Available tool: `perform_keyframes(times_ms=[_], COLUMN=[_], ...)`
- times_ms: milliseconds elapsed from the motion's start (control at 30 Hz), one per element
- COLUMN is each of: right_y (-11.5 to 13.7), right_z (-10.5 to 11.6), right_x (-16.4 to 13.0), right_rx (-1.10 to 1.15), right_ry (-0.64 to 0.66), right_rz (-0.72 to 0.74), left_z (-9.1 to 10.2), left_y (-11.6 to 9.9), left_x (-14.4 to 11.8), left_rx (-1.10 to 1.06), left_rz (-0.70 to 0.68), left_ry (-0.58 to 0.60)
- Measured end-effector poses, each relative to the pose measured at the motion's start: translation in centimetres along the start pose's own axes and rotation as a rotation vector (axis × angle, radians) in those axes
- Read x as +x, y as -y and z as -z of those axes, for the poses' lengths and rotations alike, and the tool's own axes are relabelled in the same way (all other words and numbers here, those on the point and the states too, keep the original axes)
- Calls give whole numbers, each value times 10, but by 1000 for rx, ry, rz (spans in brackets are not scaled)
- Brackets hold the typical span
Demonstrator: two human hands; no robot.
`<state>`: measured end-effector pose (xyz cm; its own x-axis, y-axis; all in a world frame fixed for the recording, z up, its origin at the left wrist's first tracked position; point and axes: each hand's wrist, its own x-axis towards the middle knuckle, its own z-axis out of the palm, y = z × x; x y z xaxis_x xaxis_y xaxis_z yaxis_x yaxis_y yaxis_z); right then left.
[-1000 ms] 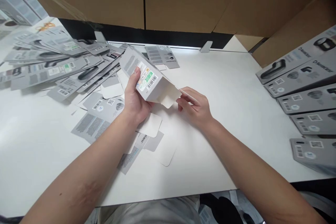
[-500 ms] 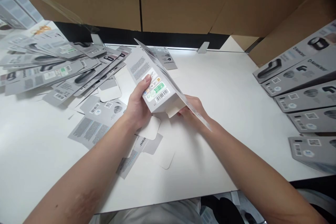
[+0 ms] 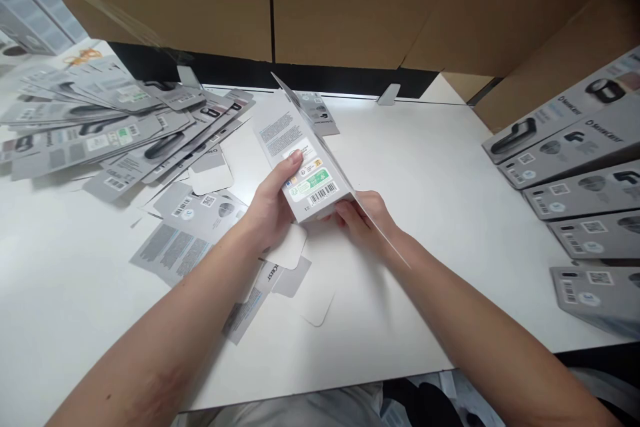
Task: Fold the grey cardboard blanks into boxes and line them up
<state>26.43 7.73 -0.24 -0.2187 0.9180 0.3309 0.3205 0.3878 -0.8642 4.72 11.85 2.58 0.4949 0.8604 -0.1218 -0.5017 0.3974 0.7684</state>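
A grey printed cardboard box [image 3: 300, 153] is held above the table, tilted, with a green label and a barcode on the side facing me. My left hand [image 3: 273, 203] is closed around its left side, thumb pressed on the printed face. At the lower end, my right hand [image 3: 367, 217] has its fingers bent against the flaps, partly hidden by a long panel that sticks out edge-on over the wrist. Beneath my left hand lie flat, unfolded box blanks [image 3: 195, 227], grey print on some parts and white on others.
A fanned pile of flat grey boxes [image 3: 115, 127] covers the table's left. Several formed boxes [image 3: 585, 193] stand in a row on the right. Brown cardboard panels [image 3: 350, 7] wall off the back, with white clips [image 3: 389, 93] at their foot. Another printed blank [image 3: 320, 113] lies behind the held box.
The box has turned a little, showing its printed face more squarely. Its bottom flap, sticking out before, is now folded in at the end by my right fingers.
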Motion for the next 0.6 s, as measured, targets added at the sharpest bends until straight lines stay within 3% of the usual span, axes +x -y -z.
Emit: perform_keyframes(times_ms=[267, 467, 600], right_y=[2, 6, 3], right_z=[-2, -3, -3], right_x=[2, 2, 1], right_rx=[-8, 153, 267], right_ry=[-11, -35, -49], right_rz=[61, -221, -295], left_z=[1, 3, -1], left_y=[3, 5, 6], left_x=[1, 0, -1], left_rx=[34, 67, 69], left_rz=[40, 29, -39], left_ry=[-33, -31, 11])
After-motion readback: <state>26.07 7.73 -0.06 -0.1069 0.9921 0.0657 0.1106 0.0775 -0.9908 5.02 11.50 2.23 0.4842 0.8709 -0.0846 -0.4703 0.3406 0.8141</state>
